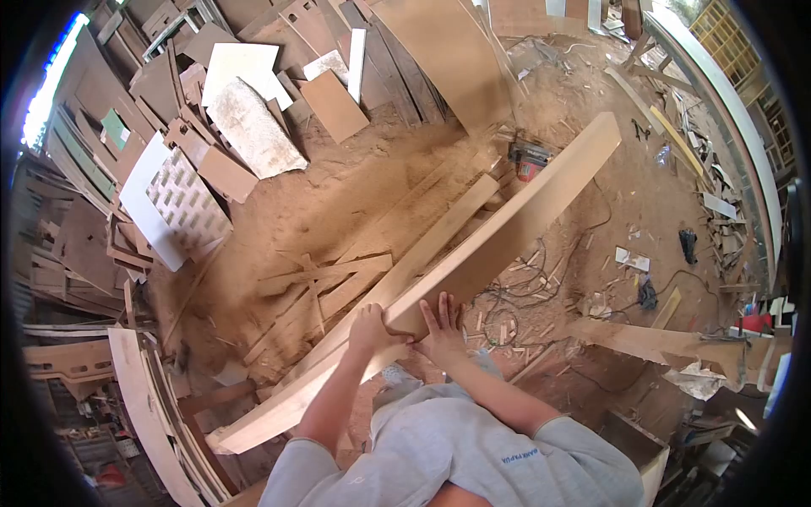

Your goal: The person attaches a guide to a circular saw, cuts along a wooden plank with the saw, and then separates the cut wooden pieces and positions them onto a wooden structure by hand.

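Note:
A long, thick wooden plank (507,228) slants from my hands up to the far right, its broad face turned toward me. My left hand (369,331) is closed over the plank's near end at its upper edge. Against the broad face, close to the same end, my right hand (441,328) grips with fingers spread and its thumb toward the lower edge. The palm side of each hand is hidden. Just beyond and below lies a second long board (283,397), running from the lower left to behind the held plank.
Sawdust and crossed offcuts (325,283) cover the ground ahead. A red-and-black power tool (528,160) sits behind the plank's far part. Cables (507,296) coil on the right among wood scraps. Stacked panels (253,127) lean at the left and back. A long bench (743,127) borders the right.

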The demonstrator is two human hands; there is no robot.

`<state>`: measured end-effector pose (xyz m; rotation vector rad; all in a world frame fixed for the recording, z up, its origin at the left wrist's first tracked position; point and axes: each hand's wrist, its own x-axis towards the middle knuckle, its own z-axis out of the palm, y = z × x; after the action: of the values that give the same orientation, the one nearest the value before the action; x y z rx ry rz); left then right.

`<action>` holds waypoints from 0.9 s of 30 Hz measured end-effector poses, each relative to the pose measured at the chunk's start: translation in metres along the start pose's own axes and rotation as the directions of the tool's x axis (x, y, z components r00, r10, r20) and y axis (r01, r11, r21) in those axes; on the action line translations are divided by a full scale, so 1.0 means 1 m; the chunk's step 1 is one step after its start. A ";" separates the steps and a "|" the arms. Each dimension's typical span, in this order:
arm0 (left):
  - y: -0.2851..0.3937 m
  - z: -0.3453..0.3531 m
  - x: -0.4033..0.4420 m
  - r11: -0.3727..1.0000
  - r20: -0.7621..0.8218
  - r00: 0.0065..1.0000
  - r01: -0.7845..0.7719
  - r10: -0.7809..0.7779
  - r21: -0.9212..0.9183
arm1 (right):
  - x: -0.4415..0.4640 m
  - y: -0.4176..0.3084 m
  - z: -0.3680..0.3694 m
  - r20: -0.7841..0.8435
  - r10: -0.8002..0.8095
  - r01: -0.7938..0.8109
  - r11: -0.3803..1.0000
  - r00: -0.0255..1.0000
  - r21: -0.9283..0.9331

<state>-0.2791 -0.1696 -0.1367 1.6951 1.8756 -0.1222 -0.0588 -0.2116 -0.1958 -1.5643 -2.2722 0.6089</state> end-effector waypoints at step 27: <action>0.124 -0.048 -0.180 0.945 -0.329 0.939 -0.011 -0.103 -0.328 | -0.063 0.022 -0.172 -0.189 0.448 0.181 0.060 0.874 0.982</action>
<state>-0.1802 -0.2828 0.0288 1.5114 2.0473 0.4713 0.0643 -0.2350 -0.0599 -0.9036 -0.7158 1.3080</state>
